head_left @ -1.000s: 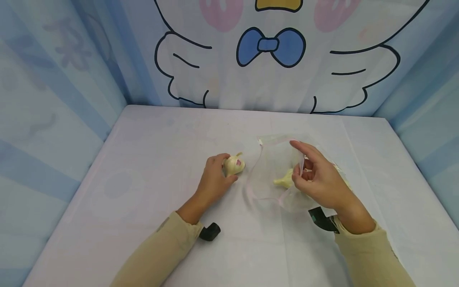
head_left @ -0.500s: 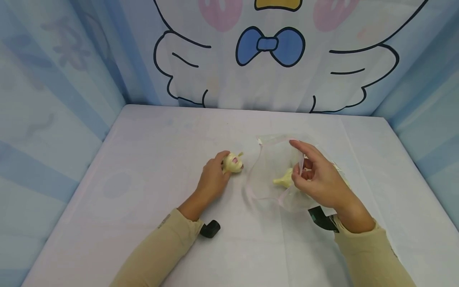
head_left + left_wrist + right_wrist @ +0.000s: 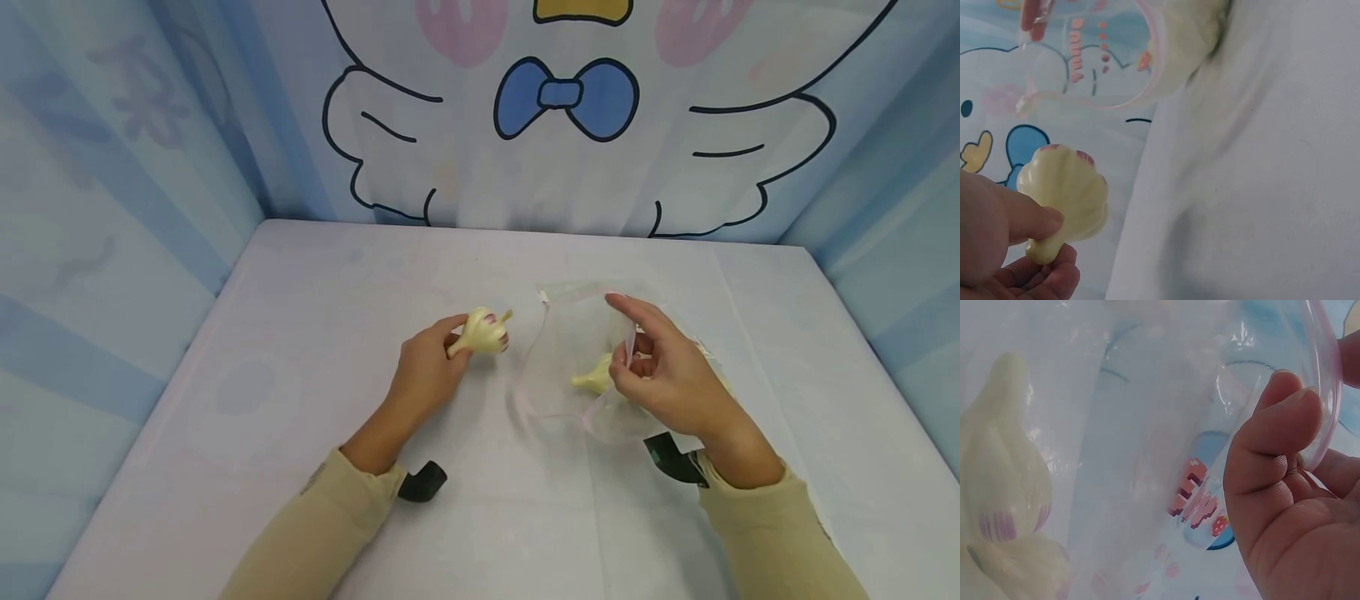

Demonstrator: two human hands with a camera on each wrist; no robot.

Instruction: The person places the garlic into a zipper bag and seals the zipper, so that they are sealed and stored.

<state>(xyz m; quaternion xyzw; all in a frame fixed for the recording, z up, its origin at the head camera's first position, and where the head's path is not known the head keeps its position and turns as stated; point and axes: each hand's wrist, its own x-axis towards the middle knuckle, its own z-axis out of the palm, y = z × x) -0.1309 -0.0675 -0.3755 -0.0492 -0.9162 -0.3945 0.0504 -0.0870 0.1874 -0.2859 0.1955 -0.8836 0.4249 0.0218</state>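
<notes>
My left hand (image 3: 426, 367) pinches a pale garlic bulb (image 3: 486, 332) by its stem, above the table. In the left wrist view that garlic bulb (image 3: 1069, 190) has purple streaks at its far end, and thumb and fingers clasp its neck. To its right, my right hand (image 3: 675, 375) grips the rim of a clear plastic bag (image 3: 555, 333) with a pink edge, its mouth spread toward the left. Inside lies a garlic bulb (image 3: 596, 375), partly behind my fingers. The right wrist view shows a garlic bulb (image 3: 1007, 469) through the plastic, with another pale one (image 3: 1029, 569) against it.
A white cloth covers the table (image 3: 300, 333). A printed curtain (image 3: 562, 167) with a cartoon figure hangs at the back, and blue-white curtains (image 3: 112, 250) flank both sides. Black wrist mounts (image 3: 422, 482) stick out from both sleeves.
The left hand has lifted the garlic bulb off the table and turned it, now holding it by the stem rather than round its body. The right hand and bag have stayed put.
</notes>
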